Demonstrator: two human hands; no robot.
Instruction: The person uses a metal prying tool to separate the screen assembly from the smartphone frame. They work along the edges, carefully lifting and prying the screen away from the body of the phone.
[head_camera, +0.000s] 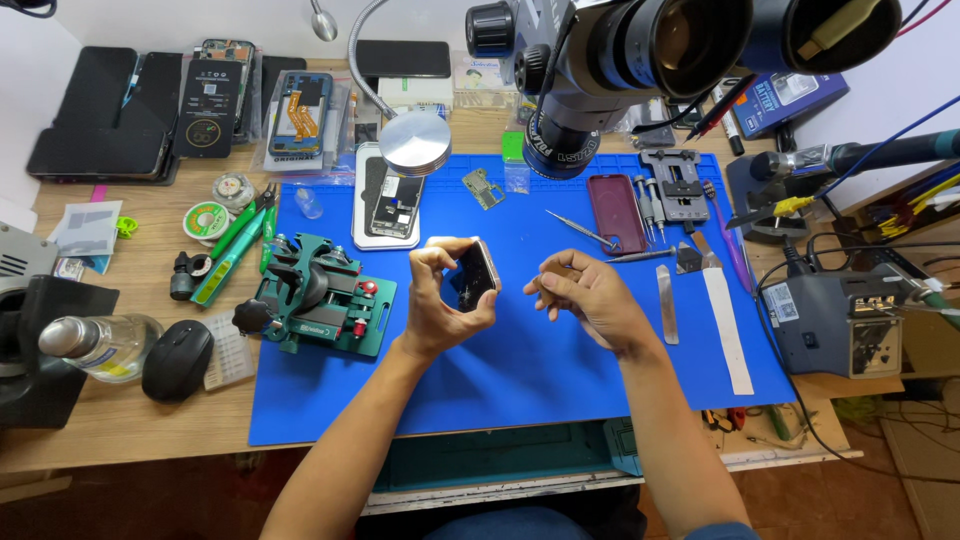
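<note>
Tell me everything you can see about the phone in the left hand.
The phone is a small slab with a dark, glossy face and a pale metallic edge. The left hand holds it tilted above the blue mat, fingers curled over its top, thumb below. The right hand is close beside it, not touching. Finer detail is unclear.

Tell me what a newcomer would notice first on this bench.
Likely the bright blue rubber work mat covering the middle of the wooden desk, where the left hand holds a small dark-screened phone tilted up, the right hand just beside it. Then the big black microscope looming overhead at top.
</note>
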